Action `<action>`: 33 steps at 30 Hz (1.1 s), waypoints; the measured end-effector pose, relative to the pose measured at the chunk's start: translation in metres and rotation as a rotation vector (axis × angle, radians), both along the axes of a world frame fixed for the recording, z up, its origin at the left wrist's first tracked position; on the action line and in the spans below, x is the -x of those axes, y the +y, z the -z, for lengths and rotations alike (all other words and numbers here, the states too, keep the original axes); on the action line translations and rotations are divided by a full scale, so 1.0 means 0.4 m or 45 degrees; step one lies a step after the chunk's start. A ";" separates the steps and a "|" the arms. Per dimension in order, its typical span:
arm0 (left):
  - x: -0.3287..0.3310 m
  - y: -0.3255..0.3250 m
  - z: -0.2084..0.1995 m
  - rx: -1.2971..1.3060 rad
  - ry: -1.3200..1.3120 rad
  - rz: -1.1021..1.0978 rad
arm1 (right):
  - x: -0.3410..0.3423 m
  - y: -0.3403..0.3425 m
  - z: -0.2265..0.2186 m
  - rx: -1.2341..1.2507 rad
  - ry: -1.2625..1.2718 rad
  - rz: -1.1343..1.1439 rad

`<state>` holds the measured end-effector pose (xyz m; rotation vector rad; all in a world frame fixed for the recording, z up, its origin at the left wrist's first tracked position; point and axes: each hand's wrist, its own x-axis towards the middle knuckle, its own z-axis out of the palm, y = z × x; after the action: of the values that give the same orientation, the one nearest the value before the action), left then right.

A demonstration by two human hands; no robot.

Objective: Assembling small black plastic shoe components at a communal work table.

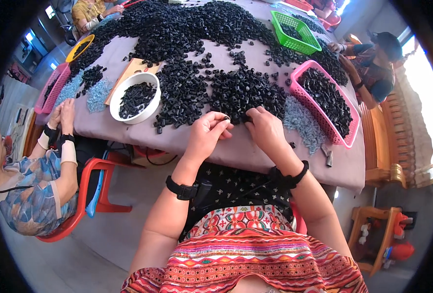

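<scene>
At the near edge of a big heap of small black cylindrical parts (pixel 248 90), my two hands work close together. Between thumb and fingertips, my left hand (pixel 207 133) pinches one small black part (pixel 226 118). Just to its right, my right hand (pixel 266 128) has its fingers curled down against the heap; what lies in its fingertips is hidden. A pink basket (pixel 354 128) holding slim black pieces stands to the right, beside a pile of small pale-blue clear pieces (pixel 304 126). To the left sits a round white tub (pixel 150 105) with black pieces inside.
A flat wooden board (pixel 130 72) lies behind the tub. Farther off are a green basket (pixel 294 43) and a yellow one (pixel 74 53). A person (pixel 35 190) sits at the left with hands together; another person (pixel 380 68) reaches in at the right. A red plastic chair (pixel 110 168) stands left.
</scene>
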<state>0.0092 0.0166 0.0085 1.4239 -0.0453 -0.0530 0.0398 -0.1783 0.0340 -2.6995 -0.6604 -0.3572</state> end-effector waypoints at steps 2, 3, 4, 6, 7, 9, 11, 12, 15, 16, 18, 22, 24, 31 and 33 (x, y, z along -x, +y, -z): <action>-0.002 -0.001 0.005 0.011 -0.012 0.011 | -0.003 0.004 -0.007 -0.056 0.005 0.025; 0.000 -0.001 0.007 0.017 -0.009 0.009 | -0.006 0.007 -0.006 -0.042 0.037 0.022; -0.001 0.000 0.004 0.021 -0.007 0.006 | -0.011 0.009 -0.005 -0.030 0.067 0.017; -0.002 -0.001 0.000 0.005 0.006 0.024 | -0.013 -0.007 -0.002 -0.029 0.078 -0.058; 0.001 0.000 -0.005 -0.016 0.018 0.040 | -0.011 -0.015 -0.006 -0.033 0.088 -0.134; 0.000 0.002 -0.004 -0.005 0.013 0.040 | -0.012 -0.039 -0.022 -0.145 0.205 -0.175; -0.001 0.004 -0.001 0.003 0.019 0.033 | -0.014 -0.056 -0.028 -0.259 0.335 -0.221; -0.002 0.004 -0.001 -0.005 0.016 0.037 | -0.016 -0.063 -0.027 -0.294 0.307 -0.133; 0.001 0.002 -0.009 -0.009 0.030 0.044 | -0.015 -0.066 -0.025 -0.296 0.295 -0.043; 0.001 -0.001 -0.009 -0.004 0.038 0.037 | -0.013 -0.057 -0.021 -0.211 0.201 -0.068; 0.001 -0.002 -0.006 0.004 0.033 0.041 | -0.013 -0.043 -0.021 -0.129 0.109 -0.088; 0.002 -0.004 -0.004 0.025 0.034 0.043 | -0.019 -0.038 -0.030 -0.039 0.193 -0.045; 0.000 -0.006 -0.008 0.012 0.039 0.042 | -0.015 -0.039 -0.038 -0.031 0.198 -0.054; 0.006 0.005 -0.017 -0.003 0.028 0.017 | -0.025 -0.003 -0.043 0.091 0.052 -0.309; 0.004 0.004 -0.008 0.003 0.015 0.017 | -0.039 0.011 -0.048 0.157 0.032 -0.382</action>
<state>0.0075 0.0183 0.0118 1.4206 -0.0451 -0.0721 0.0555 -0.1740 0.0533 -2.6562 -1.0947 -0.2104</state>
